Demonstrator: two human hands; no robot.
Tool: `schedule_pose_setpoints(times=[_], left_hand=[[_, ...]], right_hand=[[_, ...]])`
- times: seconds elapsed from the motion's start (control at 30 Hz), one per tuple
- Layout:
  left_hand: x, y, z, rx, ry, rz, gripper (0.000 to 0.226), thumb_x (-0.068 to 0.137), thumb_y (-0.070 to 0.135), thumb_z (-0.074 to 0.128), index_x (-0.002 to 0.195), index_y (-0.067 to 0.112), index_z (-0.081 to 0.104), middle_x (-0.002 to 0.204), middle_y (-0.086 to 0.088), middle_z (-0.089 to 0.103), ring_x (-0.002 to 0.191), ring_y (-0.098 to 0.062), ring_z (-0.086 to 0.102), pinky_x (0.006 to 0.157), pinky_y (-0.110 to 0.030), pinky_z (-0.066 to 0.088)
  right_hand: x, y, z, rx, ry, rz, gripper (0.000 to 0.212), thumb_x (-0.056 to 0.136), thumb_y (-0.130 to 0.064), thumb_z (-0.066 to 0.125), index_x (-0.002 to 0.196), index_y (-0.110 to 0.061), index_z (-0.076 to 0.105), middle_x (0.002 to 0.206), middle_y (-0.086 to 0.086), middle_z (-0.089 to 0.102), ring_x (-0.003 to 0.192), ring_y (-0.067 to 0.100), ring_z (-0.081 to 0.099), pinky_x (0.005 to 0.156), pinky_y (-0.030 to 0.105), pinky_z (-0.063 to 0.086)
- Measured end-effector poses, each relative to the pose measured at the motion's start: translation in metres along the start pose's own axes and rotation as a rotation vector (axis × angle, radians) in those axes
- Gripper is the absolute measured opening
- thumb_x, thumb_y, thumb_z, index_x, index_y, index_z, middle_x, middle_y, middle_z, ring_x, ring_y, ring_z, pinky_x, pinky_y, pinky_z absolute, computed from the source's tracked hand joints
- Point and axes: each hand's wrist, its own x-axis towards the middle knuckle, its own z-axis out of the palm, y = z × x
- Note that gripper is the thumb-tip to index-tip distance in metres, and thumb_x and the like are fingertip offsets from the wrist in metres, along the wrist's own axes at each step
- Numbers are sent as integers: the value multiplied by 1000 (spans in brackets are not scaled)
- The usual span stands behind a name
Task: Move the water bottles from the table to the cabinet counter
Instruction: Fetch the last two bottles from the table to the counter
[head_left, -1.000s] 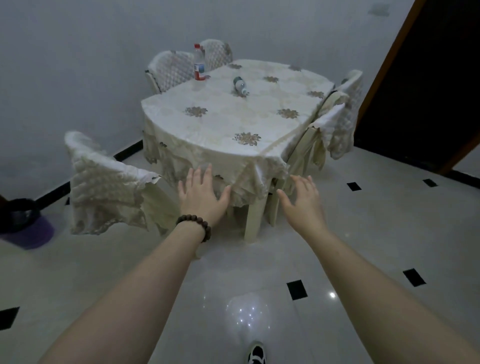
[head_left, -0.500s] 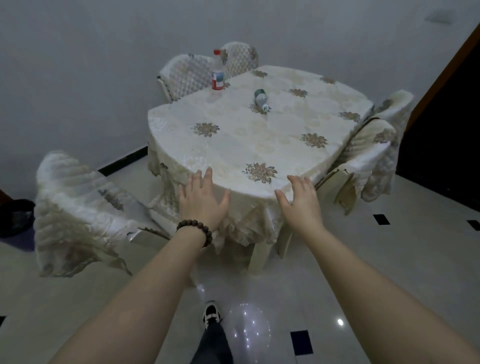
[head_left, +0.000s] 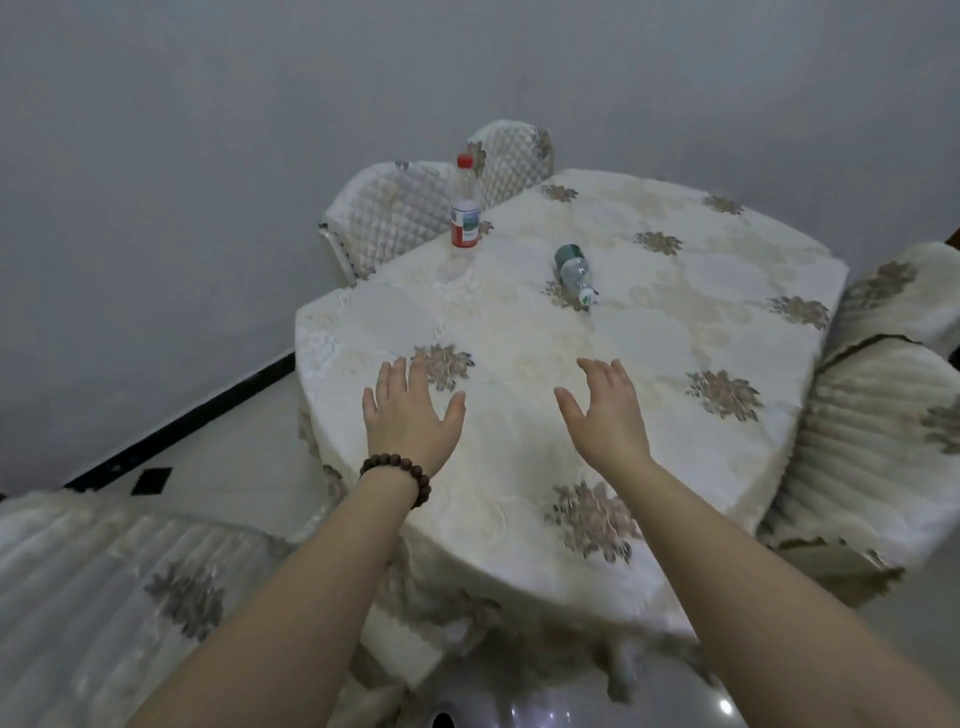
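A clear water bottle with a red cap and red label (head_left: 465, 203) stands upright near the far left edge of the table (head_left: 675, 332), which wears a cream floral cloth. A second clear bottle with a green label (head_left: 573, 272) lies on its side near the table's middle, cap pointing toward me. My left hand (head_left: 410, 413), with a bead bracelet at the wrist, hovers over the near left part of the table, fingers spread and empty. Held out over the table short of the lying bottle, my right hand (head_left: 605, 415) is open and empty too.
Covered chairs surround the table: two quilted ones (head_left: 395, 208) behind the upright bottle, one at the near left (head_left: 119, 587) and two on the right (head_left: 872, 447). A grey wall runs behind. Glossy tiled floor (head_left: 218, 473) shows at the left.
I have walked up to the table, so it now fills the view. Both open hands have advanced from in front of the table's edge to above its top.
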Motion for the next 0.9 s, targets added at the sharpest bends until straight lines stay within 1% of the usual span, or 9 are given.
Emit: schedule_pose_setpoints(times=[0.1,0.27,0.4,0.57,0.7,0.8,0.9], left_hand=[[52,6,5,-7,5,19,69,95,50,40,152,19,16,159,-6,17,148,-22,6,119,-44,4],[122,28,30,-12,-34,36,70,94,49,43,152,19,17,159,-7,18,148,-23,7,119,-45,6],[175,51,57,9,-53,41,72,94,51,41,152,18,15,159,-8,17,148,-23,7,119,-45,6],[239,79,90,15,-55,31,72,93,50,43,152,17,17,158,-9,20,147,-24,9,119,-45,8],[284,90,114,7,-52,21,71,93,48,45,151,16,20,157,-10,23,147,-25,11,119,-45,11],[312,92,129,12,-57,8,71,93,48,46,151,16,19,157,-10,23,147,-26,12,119,-44,11],[336,87,142,22,-46,23,71,92,47,48,150,13,24,155,-12,27,146,-27,17,118,-46,16]], right_hand=[[47,3,4,5,16,14,54,97,-38,46,144,-13,35,152,5,34,148,22,8,119,41,13],[117,25,3,-6,42,56,53,97,-35,47,143,-10,36,151,7,35,148,24,10,119,38,13],[179,49,0,-8,29,57,53,97,-34,47,143,-9,36,151,9,35,147,25,11,118,38,15],[264,86,-7,-19,7,45,51,97,-34,47,142,-12,38,151,8,35,147,23,11,118,37,15],[334,109,-8,-63,-63,-14,50,99,-31,45,144,-12,36,153,7,33,147,23,11,118,37,14],[382,122,-3,-186,-163,-109,50,99,-28,43,147,-16,31,155,8,27,148,24,9,119,38,11],[421,132,6,-280,-228,-174,50,100,-25,42,148,-21,29,156,7,25,148,25,9,120,40,10]])
